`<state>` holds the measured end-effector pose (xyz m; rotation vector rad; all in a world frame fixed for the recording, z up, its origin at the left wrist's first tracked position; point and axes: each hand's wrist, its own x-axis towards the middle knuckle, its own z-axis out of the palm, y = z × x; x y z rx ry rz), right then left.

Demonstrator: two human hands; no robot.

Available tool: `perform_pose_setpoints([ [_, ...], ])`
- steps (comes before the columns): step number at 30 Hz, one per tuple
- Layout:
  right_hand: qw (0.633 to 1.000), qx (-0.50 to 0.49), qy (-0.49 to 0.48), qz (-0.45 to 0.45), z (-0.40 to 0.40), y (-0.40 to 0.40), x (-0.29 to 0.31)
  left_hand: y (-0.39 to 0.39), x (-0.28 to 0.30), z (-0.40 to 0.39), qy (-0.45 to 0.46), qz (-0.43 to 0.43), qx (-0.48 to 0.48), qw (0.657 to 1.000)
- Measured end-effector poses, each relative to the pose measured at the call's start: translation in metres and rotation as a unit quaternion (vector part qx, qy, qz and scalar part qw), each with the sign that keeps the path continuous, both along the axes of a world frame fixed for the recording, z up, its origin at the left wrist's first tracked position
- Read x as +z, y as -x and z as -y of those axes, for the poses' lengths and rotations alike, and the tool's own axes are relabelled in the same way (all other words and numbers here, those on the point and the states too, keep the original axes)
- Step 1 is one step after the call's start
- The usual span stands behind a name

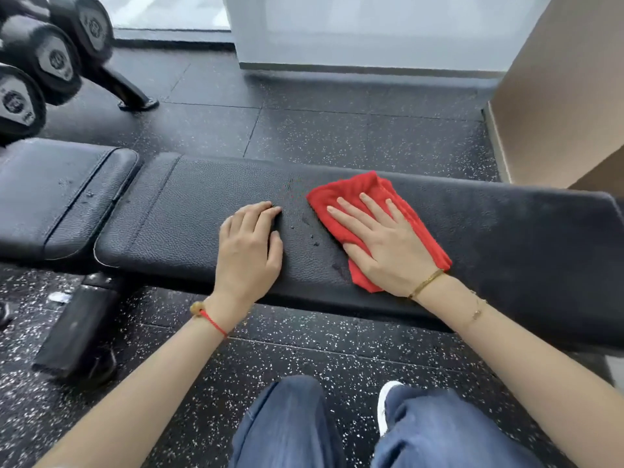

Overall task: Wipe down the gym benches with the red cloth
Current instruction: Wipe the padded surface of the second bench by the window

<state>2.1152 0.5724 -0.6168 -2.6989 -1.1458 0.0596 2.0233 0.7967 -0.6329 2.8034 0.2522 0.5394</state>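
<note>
At centre-right of the frame the right hand [381, 244] presses flat, open fingers [351, 211] on the crumpled red cloth [366, 189] atop the black padded leather table [202, 211], while the left hand [248, 244] rests loosely curled, holding nothing, so droplets between them may get missed.

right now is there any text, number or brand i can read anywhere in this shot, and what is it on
Nothing here can be read for certain.
Dumbbells: the grey end caps carry round marks, probably weight numbers, but they are too blurred to read.
Bench pad: no label or brand shows.
Red cloth under the right hand: no tag or print shows.
Bracelets on both wrists: no lettering shows.
</note>
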Motion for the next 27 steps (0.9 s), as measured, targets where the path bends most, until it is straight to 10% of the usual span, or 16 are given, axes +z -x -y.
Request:
perform_pose_setpoints([
  [6,0.985,-0.171,0.017,-0.018,-0.034,-0.018,0.007,0.004,0.004,-0.020,-0.025,-0.011,-0.062,0.998],
  [27,0.977,-0.213,-0.011,0.012,-0.025,0.054,-0.002,0.005,-0.007,-0.028,-0.009,0.020,-0.073,0.997],
])
